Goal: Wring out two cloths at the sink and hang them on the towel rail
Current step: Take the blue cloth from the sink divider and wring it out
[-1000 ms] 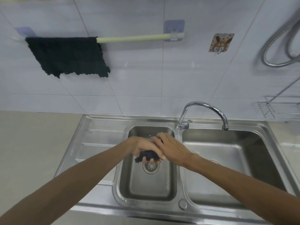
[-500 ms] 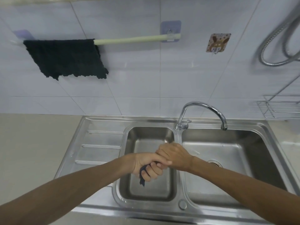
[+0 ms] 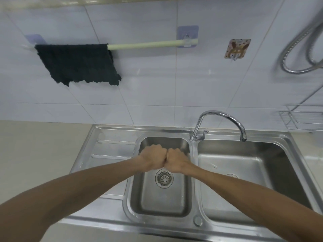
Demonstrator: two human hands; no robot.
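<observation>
Both hands, left hand and right hand, are clenched into touching fists above the drain, any cloth within hidden, judged soft, wet, best gripped at both ends.

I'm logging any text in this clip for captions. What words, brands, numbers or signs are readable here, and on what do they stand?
None can be read.
Wall hook plaque: a cartoon animal picture, no lettering visible.
Tap, sink, towel rail and hung dark cloth: no visible marking or label.
</observation>
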